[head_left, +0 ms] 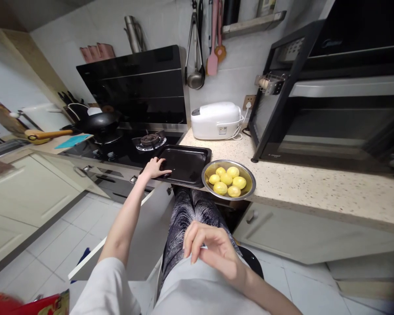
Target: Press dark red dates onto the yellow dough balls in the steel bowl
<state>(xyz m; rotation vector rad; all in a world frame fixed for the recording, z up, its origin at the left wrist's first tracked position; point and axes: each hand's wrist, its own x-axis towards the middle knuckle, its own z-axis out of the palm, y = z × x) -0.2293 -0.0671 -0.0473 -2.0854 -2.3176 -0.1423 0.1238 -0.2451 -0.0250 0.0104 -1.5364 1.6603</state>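
A black rectangular baking tray (185,164) lies on the counter at the edge of the stove. My left hand (154,168) rests on its left front corner, fingers spread and thumb stretched along the front. My right hand (212,247) is raised in front of my shirt, palm side turned partly up. Its fingers are loosely bent, with a gap to the thumb, and I see nothing in them. Right of the tray, partly against its corner, stands a steel bowl (252,187) with several yellow lemons (226,179) in it.
Behind the tray is a white rice cooker (218,121). A gas burner (151,140) and a black wok (100,122) are to the left, an oven (341,122) to the right. Below, a cabinet door (151,227) stands open by my legs. Utensils (196,78) hang on the wall.
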